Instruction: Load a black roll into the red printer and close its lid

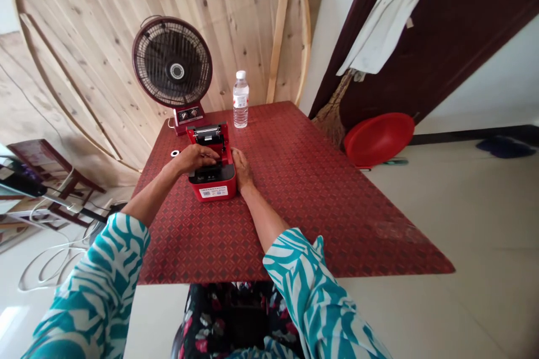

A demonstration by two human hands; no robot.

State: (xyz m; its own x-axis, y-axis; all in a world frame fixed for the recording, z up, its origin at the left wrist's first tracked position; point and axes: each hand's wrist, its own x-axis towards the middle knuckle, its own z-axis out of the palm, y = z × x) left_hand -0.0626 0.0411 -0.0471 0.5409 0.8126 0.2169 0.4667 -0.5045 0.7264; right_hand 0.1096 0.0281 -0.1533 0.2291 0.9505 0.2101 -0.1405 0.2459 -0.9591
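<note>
Two bare hands meet at one red receipt printer (211, 188), lid up, near your red-patterned tabletop's (295, 202) left edge. Your left hand (194, 158) arches over its open compartment, any grip hidden; your right hand (241, 169) lies flat against its right side, empty. One white ring (175, 153) lies just left; one clear water bottle (241, 100) stands beyond.

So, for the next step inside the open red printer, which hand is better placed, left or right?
Left, probably: the left hand lies over the open compartment of the red thermal printer, while the right hand sits at the printer's side, outside the compartment.
</note>
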